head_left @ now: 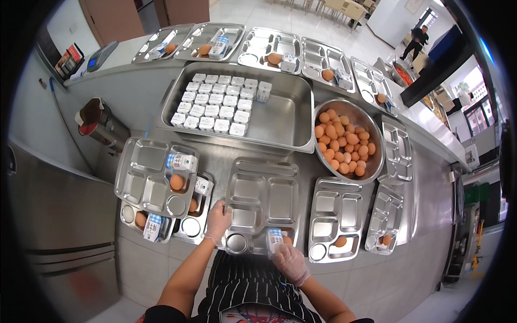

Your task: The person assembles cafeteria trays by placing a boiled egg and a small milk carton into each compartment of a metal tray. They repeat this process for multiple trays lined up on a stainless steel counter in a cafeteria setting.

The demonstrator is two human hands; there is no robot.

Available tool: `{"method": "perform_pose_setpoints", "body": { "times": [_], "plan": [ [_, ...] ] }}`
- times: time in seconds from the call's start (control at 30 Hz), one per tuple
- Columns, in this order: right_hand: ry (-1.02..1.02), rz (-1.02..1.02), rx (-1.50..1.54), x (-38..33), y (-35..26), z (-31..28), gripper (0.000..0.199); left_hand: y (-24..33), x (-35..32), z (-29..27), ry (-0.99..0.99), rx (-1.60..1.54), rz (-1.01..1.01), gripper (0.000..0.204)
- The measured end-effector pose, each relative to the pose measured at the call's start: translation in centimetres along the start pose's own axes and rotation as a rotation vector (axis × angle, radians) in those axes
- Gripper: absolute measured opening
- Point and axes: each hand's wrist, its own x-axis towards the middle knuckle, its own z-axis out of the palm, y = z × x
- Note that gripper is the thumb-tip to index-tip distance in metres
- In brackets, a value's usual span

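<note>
A compartment meal tray of shiny metal lies in front of me at the near edge of the steel counter. My left hand, in a clear plastic glove, grips its left edge. At its lower right, my gloved right hand is closed on a small blue-and-white drink carton. An egg sits beside that carton, partly covered by my fingers. To the left, overlapping trays carry cartons and eggs. On the right, another tray holds one egg.
Behind my tray, a deep steel pan contains rows of cartons. A steel bowl of brown eggs stands right of it. Filled trays line the far ledge. One person is at the far right.
</note>
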Motion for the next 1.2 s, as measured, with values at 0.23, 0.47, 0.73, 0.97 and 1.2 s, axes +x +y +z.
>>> {"method": "perform_pose_setpoints", "body": {
  "times": [0.23,0.47,0.73,0.97,1.2],
  "plan": [
    [0.045,-0.012,0.093,-0.8,-1.4,1.6,0.03,-0.7,0.1,0.0,-0.015,0.029,0.021,0.022],
    [0.075,0.16,0.188,0.0,-1.6,-1.2,0.039,-0.9,-0.1,-0.3,-0.061,-0.017,0.013,0.029],
    [0.442,0.589,0.279,-2.0,1.9,1.4,0.023,-0.8,-2.1,-1.0,-0.197,-0.117,-0.073,0.028],
    [0.311,0.743,0.901,-5.4,3.8,4.8,0.029,-1.2,-4.6,-2.7,-0.21,-0.156,-0.099,0.027],
    [0.168,0.703,1.007,-4.8,3.2,2.3,0.022,0.5,-9.2,-6.5,-0.162,-0.347,-0.156,0.026]
  ]
}}
